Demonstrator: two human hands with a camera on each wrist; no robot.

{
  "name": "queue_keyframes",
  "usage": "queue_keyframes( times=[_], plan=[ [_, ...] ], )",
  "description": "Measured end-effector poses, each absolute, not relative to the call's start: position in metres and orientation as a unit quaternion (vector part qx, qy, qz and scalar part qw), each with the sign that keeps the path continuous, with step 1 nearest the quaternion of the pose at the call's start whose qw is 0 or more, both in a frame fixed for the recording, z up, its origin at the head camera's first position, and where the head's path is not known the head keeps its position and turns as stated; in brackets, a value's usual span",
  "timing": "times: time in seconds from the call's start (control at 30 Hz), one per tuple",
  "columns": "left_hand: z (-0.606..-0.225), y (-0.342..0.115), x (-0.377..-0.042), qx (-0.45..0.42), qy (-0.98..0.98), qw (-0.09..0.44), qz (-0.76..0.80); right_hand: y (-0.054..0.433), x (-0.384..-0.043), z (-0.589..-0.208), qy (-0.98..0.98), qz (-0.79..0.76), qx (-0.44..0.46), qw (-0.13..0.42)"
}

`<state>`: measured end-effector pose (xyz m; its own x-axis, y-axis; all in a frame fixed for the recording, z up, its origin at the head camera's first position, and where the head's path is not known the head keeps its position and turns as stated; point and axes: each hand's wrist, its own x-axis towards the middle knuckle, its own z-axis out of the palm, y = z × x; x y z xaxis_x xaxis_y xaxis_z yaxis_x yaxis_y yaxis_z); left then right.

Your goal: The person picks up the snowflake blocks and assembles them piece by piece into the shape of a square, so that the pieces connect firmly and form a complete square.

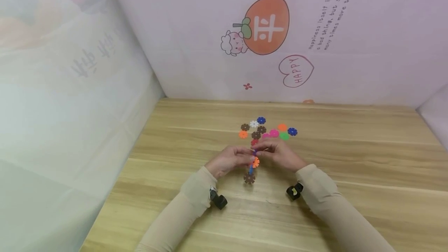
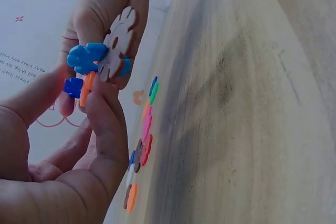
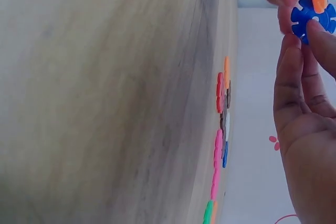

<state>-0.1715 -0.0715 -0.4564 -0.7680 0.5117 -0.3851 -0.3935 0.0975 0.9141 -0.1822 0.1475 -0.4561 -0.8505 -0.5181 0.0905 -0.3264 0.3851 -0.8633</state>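
Both hands hold a short chain of slotted plastic snowflake discs just above the wooden table. In the left wrist view the chain runs from a brown disc [image 2: 118, 45] through a light blue disc [image 2: 86, 57] and an orange disc [image 2: 86, 88] to a dark blue disc [image 2: 72, 87]. My left hand [image 1: 229, 160] pinches the chain near the orange disc. From the other side my right hand [image 1: 281, 155] pinches the dark blue disc [image 3: 300, 18] between thumb and fingers. The two discs meet at their edges; how deep their slots sit is partly hidden by fingers.
Loose discs lie flat beyond the hands: a red disc [image 1: 254, 142], an orange disc [image 1: 243, 134], a white disc [image 1: 253, 124], a green disc [image 1: 284, 136], and several brown, blue and pink ones. A printed cloth [image 1: 196, 49] hangs behind the table [image 1: 168, 189].
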Motion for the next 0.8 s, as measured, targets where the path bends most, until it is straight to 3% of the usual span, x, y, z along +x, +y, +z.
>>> queue_keyframes(
  times=[0.23,0.6,0.8],
  plan=[
    [-0.458,-0.069,-0.173,0.032,0.665,0.33,0.669,0.145,-0.181,-0.451,0.84,-0.475,-0.244,0.1],
    [-0.454,-0.074,-0.173,0.011,0.669,0.313,0.674,0.175,-0.19,-0.457,0.888,-0.422,-0.145,0.11],
    [-0.456,-0.075,-0.173,0.021,0.666,0.313,0.677,0.169,-0.193,-0.46,0.902,-0.395,-0.117,0.125]
  ],
)
